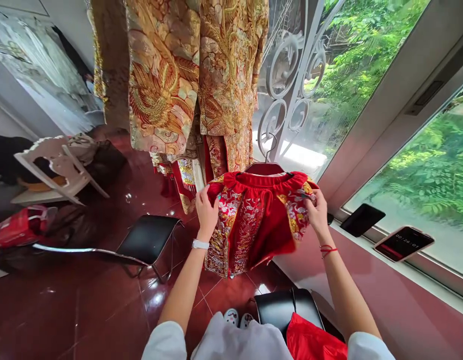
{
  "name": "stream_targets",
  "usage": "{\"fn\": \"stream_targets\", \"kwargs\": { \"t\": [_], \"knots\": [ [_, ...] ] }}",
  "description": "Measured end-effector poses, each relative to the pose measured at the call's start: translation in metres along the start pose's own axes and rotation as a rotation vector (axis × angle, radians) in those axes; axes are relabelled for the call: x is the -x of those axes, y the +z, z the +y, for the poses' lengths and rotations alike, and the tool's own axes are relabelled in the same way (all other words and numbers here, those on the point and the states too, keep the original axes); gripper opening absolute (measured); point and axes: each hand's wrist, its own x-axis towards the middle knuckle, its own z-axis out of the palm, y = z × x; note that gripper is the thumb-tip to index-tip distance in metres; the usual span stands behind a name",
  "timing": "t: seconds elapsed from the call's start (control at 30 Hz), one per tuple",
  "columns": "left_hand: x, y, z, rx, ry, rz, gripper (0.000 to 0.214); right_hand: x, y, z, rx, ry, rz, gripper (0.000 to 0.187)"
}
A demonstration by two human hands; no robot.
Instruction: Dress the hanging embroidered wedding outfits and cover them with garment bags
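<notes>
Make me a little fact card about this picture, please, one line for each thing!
Red garment: embroidered, on a hanger
Left hand: holding one side near the top
Right hand: holding the other side
Behind: gold embroidered garments
Phone: at right, screen seems to read 00:26:01
Floor: shiny, reddish tiles

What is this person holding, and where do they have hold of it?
A red garment on a hanger: the left hand and right hand hold it at opposite sides, near the shoulders.
</notes>
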Motion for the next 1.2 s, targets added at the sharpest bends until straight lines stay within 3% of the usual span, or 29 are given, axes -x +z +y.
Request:
{"fn": "stream_targets", "kwargs": {
  "t": [0.1,0.2,0.3,0.37,0.43,0.57,0.67,0.77,1.0,1.13,1.2],
  "knots": [
    [0.004,-0.006,-0.003,-0.01,0.027,-0.035,0.038,0.008,-0.005,-0.004,0.046,0.028,-0.052,0.027],
    [0.022,0.003,0.009,-0.02,0.001,-0.005,0.031,0.019,0.005,-0.007,0.038,0.048,-0.01,0.034],
    [0.03,0.013,0.018,0.096,-0.065,-0.107,0.037,0.022,0.01,-0.008,0.087,0.02,-0.081,0.033],
    [0.02,0.013,0.017,0.221,-0.18,-0.21,0.029,0.017,0.004,-0.009,0.136,-0.017,-0.134,0.031],
    [-0.003,0.002,0.01,0.356,-0.276,-0.27,0.014,0.008,-0.012,-0.011,0.199,-0.049,-0.068,0.027],
    [-0.06,-0.034,-0.01,0.481,-0.162,-0.237,0.014,-0.012,-0.049,-0.021,0.307,-0.071,0.137,0.027],
    [-0.078,-0.049,-0.018,0.427,-0.081,-0.337,0.015,-0.017,-0.055,-0.022,0.263,-0.059,0.041,0.025],
    [-0.064,-0.048,-0.017,0.308,-0.042,-0.416,0.018,-0.013,-0.042,-0.011,0.189,-0.019,-0.097,0.025],
    [-0.011,-0.038,-0.003,0.082,0.025,-0.245,0.026,-0.002,-0.025,0.013,0.01,0.059,-0.032,0.038],
    [-0.028,-0.033,-0.013,0.175,0.041,-0.122,0.019,-0.001,-0.024,0.013,-0.043,0.08,-0.067,0.039],
    [-0.05,-0.024,-0.024,0.361,-0.049,-0.155,0.027,-0.002,-0.02,0.012,-0.044,0.072,-0.081,0.036]
  ]
}}
